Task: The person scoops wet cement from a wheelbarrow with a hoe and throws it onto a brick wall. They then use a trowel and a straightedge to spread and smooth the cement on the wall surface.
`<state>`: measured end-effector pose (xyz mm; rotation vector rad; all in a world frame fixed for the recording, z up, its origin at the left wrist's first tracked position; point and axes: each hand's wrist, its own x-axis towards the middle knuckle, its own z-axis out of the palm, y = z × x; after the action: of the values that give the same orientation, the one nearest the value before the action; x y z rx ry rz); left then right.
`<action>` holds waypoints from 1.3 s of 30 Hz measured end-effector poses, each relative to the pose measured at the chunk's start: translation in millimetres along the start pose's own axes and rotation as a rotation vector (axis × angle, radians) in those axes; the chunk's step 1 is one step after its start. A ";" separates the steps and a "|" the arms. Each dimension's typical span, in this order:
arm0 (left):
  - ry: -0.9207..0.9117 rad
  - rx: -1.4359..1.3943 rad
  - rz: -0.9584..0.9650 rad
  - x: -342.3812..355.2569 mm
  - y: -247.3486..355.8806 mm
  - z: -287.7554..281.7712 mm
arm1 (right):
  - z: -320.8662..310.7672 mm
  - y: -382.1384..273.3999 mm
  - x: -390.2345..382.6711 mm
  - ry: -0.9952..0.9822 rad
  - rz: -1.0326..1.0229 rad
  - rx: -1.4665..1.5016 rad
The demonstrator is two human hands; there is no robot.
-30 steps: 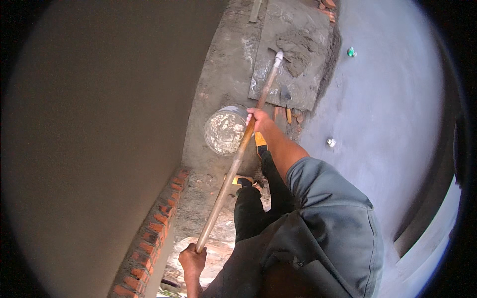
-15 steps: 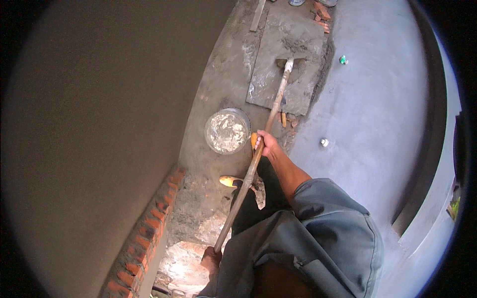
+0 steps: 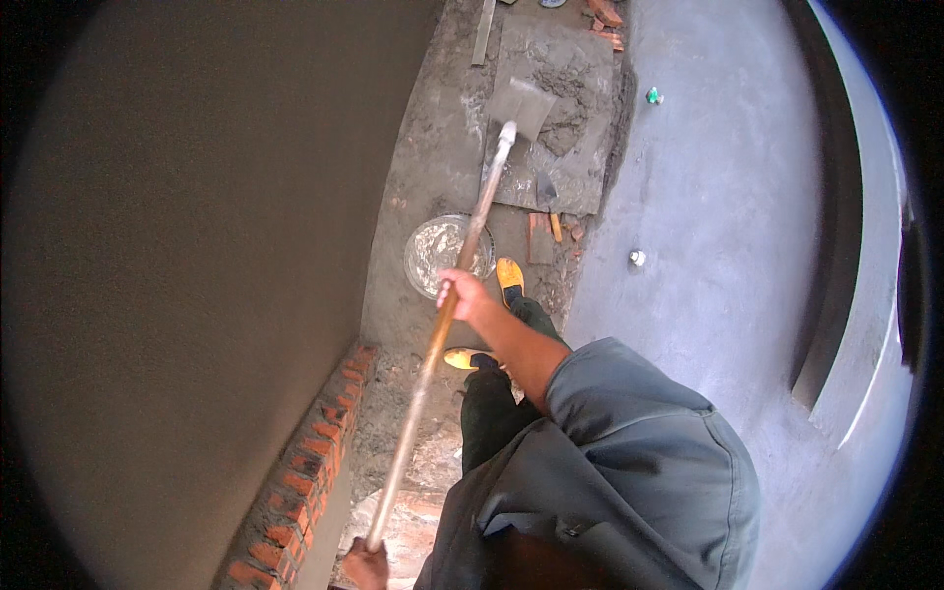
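With both hands I grip the long pole of a shovel (image 3: pixel 430 359), which slants from lower left to upper right. My right hand (image 3: pixel 462 293) wraps the middle of the pole, passing over the edge of a round bucket (image 3: pixel 413 241) with pale residue inside. Near the lower edge my left hand (image 3: pixel 366 564) is closed round the pole's end. The shovel's flat grey blade (image 3: pixel 523 106) is at the left of a wet mortar heap (image 3: pixel 565 123) on a grey mixing board (image 3: pixel 580 54). Whether it touches the board, I cannot tell.
A pointed trowel (image 3: pixel 549 193) with a wooden handle lies at the board's near edge, beside a brick (image 3: pixel 540 239). My yellow shoes (image 3: pixel 509 273) stand near the bucket. A plastered wall (image 3: pixel 216 216) with a brick edge (image 3: pixel 313 447) rises left; a smooth grey wall (image 3: pixel 728 197) is right.
The shovel blade has swung left across the board and turned, so its flat face shows. My right hand has moved left over the bucket; my left hand has moved down and left.
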<state>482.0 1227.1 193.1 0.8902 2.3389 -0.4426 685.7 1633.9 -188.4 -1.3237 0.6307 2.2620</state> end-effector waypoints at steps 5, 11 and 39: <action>-0.108 0.465 0.000 2.8 -7.4 -138.8 | 30.2 85.9 21.4 -0.046 0.160 0.149; -0.038 0.648 0.094 107.1 105.7 -135.7 | 1.5 -20.9 82.9 0.043 0.142 0.308; -0.185 0.047 -0.075 -32.5 106.8 174.5 | -143.6 -107.6 -13.6 0.311 0.010 -0.343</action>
<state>646.1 1202.6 69.2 0.7513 2.2051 -0.5879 852.3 1633.8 -256.5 -1.8645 0.3537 2.2617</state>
